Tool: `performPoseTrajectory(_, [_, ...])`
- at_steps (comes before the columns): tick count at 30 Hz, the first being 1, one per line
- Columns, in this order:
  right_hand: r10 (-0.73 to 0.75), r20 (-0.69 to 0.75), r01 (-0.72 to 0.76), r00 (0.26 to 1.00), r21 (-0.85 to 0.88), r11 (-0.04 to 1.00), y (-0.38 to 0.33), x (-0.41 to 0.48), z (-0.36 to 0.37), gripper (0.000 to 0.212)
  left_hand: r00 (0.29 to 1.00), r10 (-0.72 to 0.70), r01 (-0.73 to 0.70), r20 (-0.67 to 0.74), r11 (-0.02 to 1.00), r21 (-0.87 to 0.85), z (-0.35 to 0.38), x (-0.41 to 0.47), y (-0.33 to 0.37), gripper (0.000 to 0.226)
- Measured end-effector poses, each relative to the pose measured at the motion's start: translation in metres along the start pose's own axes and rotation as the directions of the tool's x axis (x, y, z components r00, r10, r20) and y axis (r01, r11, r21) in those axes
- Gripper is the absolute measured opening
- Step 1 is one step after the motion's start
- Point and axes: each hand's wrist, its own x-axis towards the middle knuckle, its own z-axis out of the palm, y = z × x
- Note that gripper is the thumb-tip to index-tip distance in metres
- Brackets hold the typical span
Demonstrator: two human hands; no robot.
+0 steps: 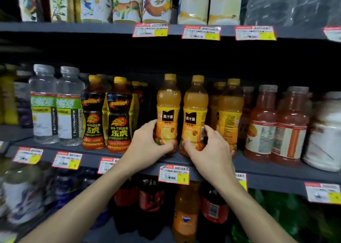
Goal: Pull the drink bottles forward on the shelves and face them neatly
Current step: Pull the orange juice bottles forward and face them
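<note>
Two orange juice bottles with yellow caps stand upright side by side at the front edge of the middle shelf (276,170). My left hand (147,145) grips the base of the left juice bottle (168,106). My right hand (208,150) grips the base of the right juice bottle (196,108). Both labels face me. A third juice bottle (229,113) stands just right of them, set further back, with more behind it.
Left of the juice stand two Hi-Tiger bottles (119,117) and two clear electrolyte bottles (55,106). Pink-red drink bottles (276,124) stand to the right. Price tags (174,175) line the shelf edges. Cola and Fanta bottles (186,215) fill the shelf below; patterned bottles sit above.
</note>
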Motion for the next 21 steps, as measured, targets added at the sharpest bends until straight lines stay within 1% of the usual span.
performPoseTrajectory(1, [-0.01,0.007,0.01,1.0,-0.007,1.0,-0.001,0.0,0.0,0.039,1.0,0.007,-0.007,-0.004,1.0,-0.026,0.0,-0.001,0.0,0.061])
performPoseTrajectory(3, [-0.024,0.014,0.024,1.0,-0.013,1.0,0.0,0.001,0.001,0.036,1.0,0.02,-0.021,-0.014,0.999,-0.047,0.0,-0.001,-0.003,0.065])
performPoseTrajectory(4, [-0.023,0.015,0.024,1.0,-0.016,1.0,0.001,0.002,0.002,0.04,1.0,0.025,-0.026,-0.014,0.998,-0.051,0.002,-0.001,-0.005,0.066])
performPoseTrajectory(8, [0.008,0.005,-0.008,1.0,-0.033,0.999,0.001,0.004,0.002,0.071,0.999,0.036,-0.036,-0.015,0.998,-0.042,0.001,-0.001,-0.007,0.066])
performPoseTrajectory(9, [0.022,0.008,-0.021,1.0,-0.033,0.999,0.001,0.005,0.001,0.071,0.999,0.035,-0.036,-0.015,0.998,-0.043,0.001,0.001,-0.007,0.067])
performPoseTrajectory(12, [0.049,0.055,-0.048,0.997,-0.016,0.999,-0.002,0.005,-0.001,0.058,0.999,0.029,-0.03,-0.029,0.998,-0.049,0.001,0.001,-0.007,0.07])
performPoseTrajectory(17, [0.035,0.093,-0.041,0.995,0.053,0.998,-0.008,0.001,-0.012,0.041,1.0,0.021,-0.022,-0.015,0.996,-0.081,0.0,0.0,-0.007,0.067])
performPoseTrajectory(19, [0.035,0.145,-0.049,0.989,0.096,0.994,-0.009,0.001,-0.018,0.041,1.0,0.008,-0.006,0.021,0.997,-0.074,-0.005,0.0,-0.005,0.068])
performPoseTrajectory(21, [0.033,0.22,-0.056,0.975,0.102,0.993,-0.009,0.004,-0.025,0.051,0.997,0.015,-0.011,0.077,0.999,-0.048,-0.013,0.001,-0.006,0.067])
